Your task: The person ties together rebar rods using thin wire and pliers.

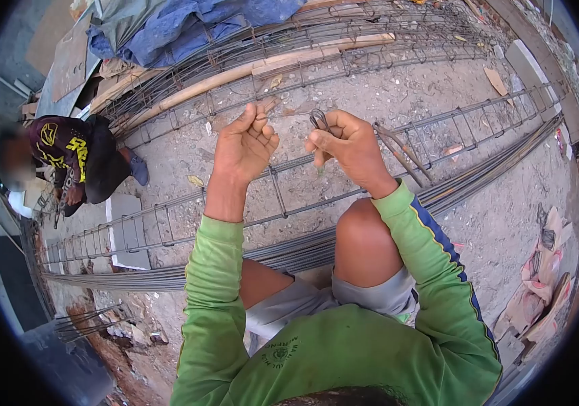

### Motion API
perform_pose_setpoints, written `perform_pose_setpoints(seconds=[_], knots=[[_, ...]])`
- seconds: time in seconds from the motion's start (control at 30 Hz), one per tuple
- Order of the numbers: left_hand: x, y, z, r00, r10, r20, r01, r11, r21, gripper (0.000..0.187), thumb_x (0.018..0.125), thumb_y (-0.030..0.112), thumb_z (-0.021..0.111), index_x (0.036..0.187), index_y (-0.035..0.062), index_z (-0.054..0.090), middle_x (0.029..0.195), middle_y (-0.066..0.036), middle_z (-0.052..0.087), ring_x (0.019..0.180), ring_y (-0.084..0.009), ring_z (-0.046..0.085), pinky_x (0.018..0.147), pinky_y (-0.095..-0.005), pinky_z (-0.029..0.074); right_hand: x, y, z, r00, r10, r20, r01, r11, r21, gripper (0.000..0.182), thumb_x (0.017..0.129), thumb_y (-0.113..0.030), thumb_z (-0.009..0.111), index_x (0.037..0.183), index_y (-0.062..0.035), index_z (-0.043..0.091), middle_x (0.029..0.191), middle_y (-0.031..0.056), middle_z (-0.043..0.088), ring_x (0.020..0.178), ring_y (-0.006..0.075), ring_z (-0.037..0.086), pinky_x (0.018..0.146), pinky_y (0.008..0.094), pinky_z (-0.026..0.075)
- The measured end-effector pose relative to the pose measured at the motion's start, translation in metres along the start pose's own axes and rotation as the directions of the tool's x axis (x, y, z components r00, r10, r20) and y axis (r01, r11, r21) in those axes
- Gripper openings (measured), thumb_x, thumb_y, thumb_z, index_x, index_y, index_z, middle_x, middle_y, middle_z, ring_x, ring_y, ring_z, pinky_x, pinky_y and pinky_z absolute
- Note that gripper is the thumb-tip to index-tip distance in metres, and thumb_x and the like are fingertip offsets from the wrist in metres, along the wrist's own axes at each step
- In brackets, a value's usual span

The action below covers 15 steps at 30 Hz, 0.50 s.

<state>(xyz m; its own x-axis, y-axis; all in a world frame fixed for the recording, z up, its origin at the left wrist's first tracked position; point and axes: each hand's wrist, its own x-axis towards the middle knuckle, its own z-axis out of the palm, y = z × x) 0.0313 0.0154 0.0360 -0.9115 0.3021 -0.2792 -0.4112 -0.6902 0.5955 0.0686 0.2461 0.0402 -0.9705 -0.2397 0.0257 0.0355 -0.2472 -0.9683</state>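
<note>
My right hand point(347, 143) is closed on a small bundle of thin dark wire point(318, 120), whose looped ends stick out above the fingers. Left of it, apart from the bundle, my left hand point(245, 145) is raised with its palm turned up and fingers curled; whether a thin wire is between its fingertips I cannot tell. Below both hands lies a long rebar cage point(278, 193) with square stirrups. A pair of rusty bars point(404, 154) leans across the cage beside my right wrist.
Long loose rebars point(289, 252) run in front of my knees. Another person point(79, 159) squats at the left. More cages, a bamboo pole point(222, 79) and a blue tarp point(167, 30) lie at the back. Torn paper sacks point(540, 271) are at the right.
</note>
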Motion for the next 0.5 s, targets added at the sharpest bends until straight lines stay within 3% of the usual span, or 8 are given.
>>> perform_pose_setpoints(seconds=[0.03,0.13,0.2,0.23,0.27,0.33,0.4,0.5], knots=[[-0.001,0.000,0.002,1.000,-0.014,-0.003,0.014,1.000,0.010,0.034,0.101,0.029,0.060,0.121,0.0017,0.060,0.148,-0.024,0.049,0.082,-0.0117,0.064,0.073,-0.0276,0.054,-0.003,-0.004,-0.003,1.000,0.003,-0.013,-0.003,1.000,0.011,0.008,0.096,-0.009,0.066,0.092,-0.0017,0.065,0.085,0.0075,0.071,0.070,0.0082,0.062,0.062,0.0203,0.049],[-0.008,0.000,0.008,0.997,0.072,-0.009,-0.072,0.996,-0.050,0.033,0.101,0.026,0.061,0.122,0.0017,0.061,0.141,-0.020,0.057,0.084,-0.0153,0.065,0.078,-0.0307,0.052,-0.007,-0.002,-0.011,0.996,0.086,-0.002,-0.082,0.939,-0.334,0.018,0.093,-0.015,0.070,0.083,-0.0004,0.066,0.071,0.0081,0.067,0.064,0.0101,0.059,0.060,0.0255,0.049],[-0.008,-0.001,0.010,0.937,0.345,-0.044,-0.342,0.937,0.064,0.024,0.099,0.024,0.065,0.104,0.0015,0.070,0.083,-0.005,0.069,0.075,-0.0168,0.063,0.078,-0.0332,0.050,-0.008,0.012,-0.018,0.953,0.147,0.264,0.100,0.669,-0.737,0.026,0.084,-0.022,0.075,0.076,0.0007,0.068,0.065,0.0114,0.064,0.060,0.0166,0.058,0.061,0.0339,0.051],[-0.009,-0.006,0.012,0.940,0.338,-0.045,-0.335,0.940,0.070,0.024,0.099,0.024,0.065,0.104,0.0015,0.070,0.083,-0.005,0.069,0.075,-0.0168,0.063,0.078,-0.0332,0.050,-0.004,0.017,-0.017,0.869,0.298,0.394,0.181,0.549,-0.816,0.022,0.075,-0.020,0.073,0.074,0.0014,0.070,0.071,0.0177,0.067,0.065,0.0287,0.065,0.067,0.0415,0.054],[-0.010,-0.012,0.014,0.918,0.392,0.061,-0.394,0.888,0.236,0.024,0.099,0.023,0.065,0.104,-0.0001,0.070,0.084,-0.007,0.069,0.076,-0.0176,0.063,0.078,-0.0333,0.050,-0.006,0.021,-0.017,0.871,0.299,0.390,0.173,0.555,-0.814,0.022,0.075,-0.020,0.073,0.074,0.0014,0.070,0.071,0.0177,0.067,0.065,0.0287,0.065,0.067,0.0415,0.054],[-0.008,-0.022,0.017,0.891,0.419,0.174,-0.453,0.803,0.386,0.025,0.099,0.022,0.065,0.104,-0.0018,0.070,0.086,-0.009,0.070,0.076,-0.0184,0.063,0.078,-0.0333,0.050,-0.011,0.013,-0.010,0.855,0.480,0.198,0.086,0.245,-0.966,0.016,0.075,-0.015,0.064,0.075,-0.0010,0.072,0.076,0.0203,0.070,0.075,0.0382,0.069,0.072,0.0442,0.055],[-0.002,-0.028,0.018,0.888,0.440,0.132,-0.457,0.818,0.349,0.027,0.098,0.023,0.066,0.104,-0.0034,0.070,0.090,-0.010,0.071,0.076,-0.0193,0.063,0.078,-0.0335,0.049,-0.011,0.010,-0.011,0.835,0.517,0.187,0.076,0.227,-0.971,0.016,0.072,-0.012,0.059,0.072,-0.0017,0.072,0.080,0.0217,0.070,0.083,0.0419,0.069,0.078,0.0466,0.055],[0.005,-0.027,0.013,0.912,0.389,0.127,-0.407,0.832,0.377,0.030,0.100,0.026,0.063,0.111,-0.0016,0.068,0.083,-0.005,0.069,0.078,-0.0181,0.063,0.081,-0.0347,0.048,-0.008,0.033,-0.020,0.916,0.333,0.223,0.122,0.298,-0.947,0.019,0.075,-0.014,0.063,0.085,-0.0007,0.073,0.086,0.0222,0.071,0.084,0.0424,0.068,0.081,0.0467,0.054]])
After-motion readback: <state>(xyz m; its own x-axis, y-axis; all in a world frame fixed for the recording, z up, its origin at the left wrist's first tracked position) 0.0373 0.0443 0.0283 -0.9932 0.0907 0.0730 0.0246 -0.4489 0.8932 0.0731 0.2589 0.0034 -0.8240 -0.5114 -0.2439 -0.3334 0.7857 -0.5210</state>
